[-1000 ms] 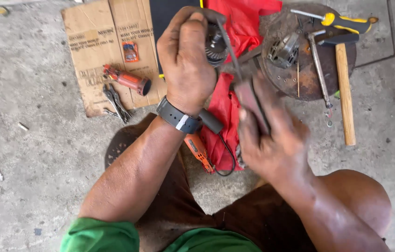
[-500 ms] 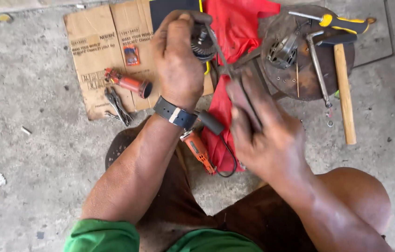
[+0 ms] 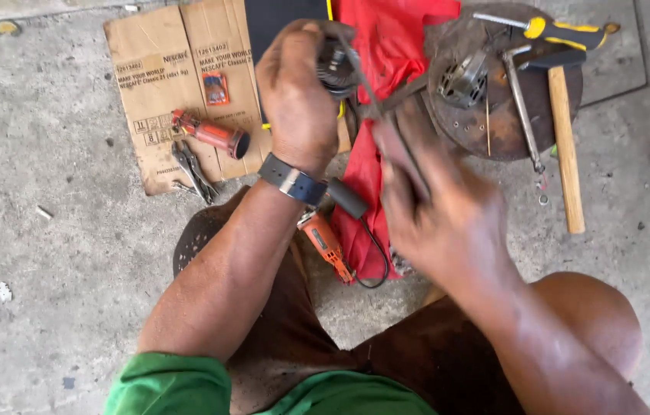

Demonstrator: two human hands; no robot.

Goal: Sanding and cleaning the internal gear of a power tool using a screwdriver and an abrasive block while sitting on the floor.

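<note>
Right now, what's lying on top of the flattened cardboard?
On the cardboard lie an orange tool handle, pliers and a small orange packet. Its right part is hidden behind the left hand.

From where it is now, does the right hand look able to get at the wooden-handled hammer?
Probably yes, once freed. The hammer lies in the open on the concrete, just right of the right hand, with nothing over its handle. But that hand is busy on a dark strip running to the part the left hand grips.

One flattened cardboard sheet (image 3: 159,92), one red cloth (image 3: 390,54), one rusty round metal disc (image 3: 486,115), one wooden-handled hammer (image 3: 565,154), one yellow-handled screwdriver (image 3: 563,31), one pair of pliers (image 3: 192,170), one orange tool housing (image 3: 213,134), two bare hands, left hand (image 3: 298,100) and right hand (image 3: 436,207), one wristwatch (image 3: 292,180).
</note>
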